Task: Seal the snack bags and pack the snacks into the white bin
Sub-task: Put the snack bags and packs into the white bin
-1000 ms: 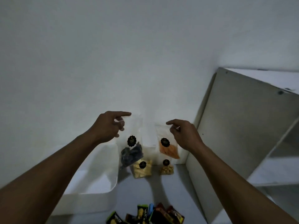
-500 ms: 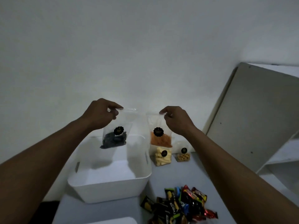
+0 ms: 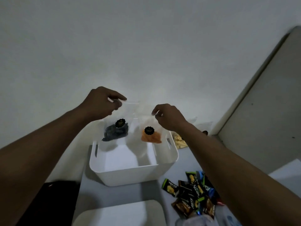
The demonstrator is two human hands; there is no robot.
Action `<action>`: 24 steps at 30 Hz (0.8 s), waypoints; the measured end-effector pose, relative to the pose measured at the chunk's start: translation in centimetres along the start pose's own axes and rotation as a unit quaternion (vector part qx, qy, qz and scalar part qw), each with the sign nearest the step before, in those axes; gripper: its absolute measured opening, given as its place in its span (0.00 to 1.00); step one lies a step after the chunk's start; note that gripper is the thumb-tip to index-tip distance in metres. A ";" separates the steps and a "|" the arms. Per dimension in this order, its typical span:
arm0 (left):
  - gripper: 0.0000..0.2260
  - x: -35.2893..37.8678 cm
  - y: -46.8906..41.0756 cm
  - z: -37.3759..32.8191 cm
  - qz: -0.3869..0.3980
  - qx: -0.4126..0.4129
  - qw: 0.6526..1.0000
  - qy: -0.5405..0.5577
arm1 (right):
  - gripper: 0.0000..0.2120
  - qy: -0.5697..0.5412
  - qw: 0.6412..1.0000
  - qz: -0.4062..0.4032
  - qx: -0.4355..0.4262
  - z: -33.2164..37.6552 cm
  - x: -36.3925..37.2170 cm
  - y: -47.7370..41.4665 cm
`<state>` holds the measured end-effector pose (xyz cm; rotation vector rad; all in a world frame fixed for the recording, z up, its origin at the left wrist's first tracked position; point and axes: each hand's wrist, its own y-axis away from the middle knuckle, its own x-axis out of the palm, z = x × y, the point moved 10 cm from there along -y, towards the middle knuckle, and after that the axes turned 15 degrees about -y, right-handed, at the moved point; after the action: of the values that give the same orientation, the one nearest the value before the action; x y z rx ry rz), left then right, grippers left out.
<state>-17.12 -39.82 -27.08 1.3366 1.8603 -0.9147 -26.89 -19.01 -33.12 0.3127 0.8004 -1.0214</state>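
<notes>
Plain grey-white wall (image 3: 146,46) fills the upper frame, and a grey counter (image 3: 184,162) is seen below it. At centre left, the left hand (image 3: 101,101) is curled, and the top edge of a clear bag of dark snacks (image 3: 116,132) is pinched between its thumb and forefinger. At centre right, the right hand (image 3: 167,118) is likewise curled, and the top corner of a clear bag of orange snacks (image 3: 151,137) is pinched in its fingertips. Both bags are held hanging side by side above the open white bin (image 3: 130,176), and a round black label is borne on each. Whether the bag mouths are sealed cannot be told. The bin is set on the counter at mid-frame. Just beyond its right rim, a bag of pale yellow snacks (image 3: 179,141) is partly hidden by the right forearm. At lower right, a pile of small wrapped snacks (image 3: 193,193) is spread on the counter. A rounded white piece (image 3: 120,214) is cut off by the bottom edge, and a pale board (image 3: 268,103) is leaned at far right.
</notes>
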 end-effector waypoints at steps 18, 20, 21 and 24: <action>0.09 6.7 -0.6 5.4 0.058 -0.019 0.998 -0.032 | 0.12 0.172 0.981 0.091 0.002 -7.4 10.7 -3.5; 0.09 7.1 -0.6 5.6 0.063 -0.021 0.997 -0.031 | 0.12 0.203 0.975 0.089 -0.010 -7.5 10.9 -3.8; 0.09 7.3 -0.6 5.7 0.066 -0.023 0.997 -0.027 | 0.11 0.222 0.971 0.085 -0.017 -7.5 11.0 -3.9; 0.09 8.0 -0.6 6.0 0.075 -0.028 0.997 -0.023 | 0.11 0.272 0.959 0.075 -0.033 -7.3 10.9 -4.1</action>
<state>-19.05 -40.98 -36.84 1.3886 1.7135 -0.8028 -30.65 -23.75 -45.43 0.6022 1.2840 -0.7674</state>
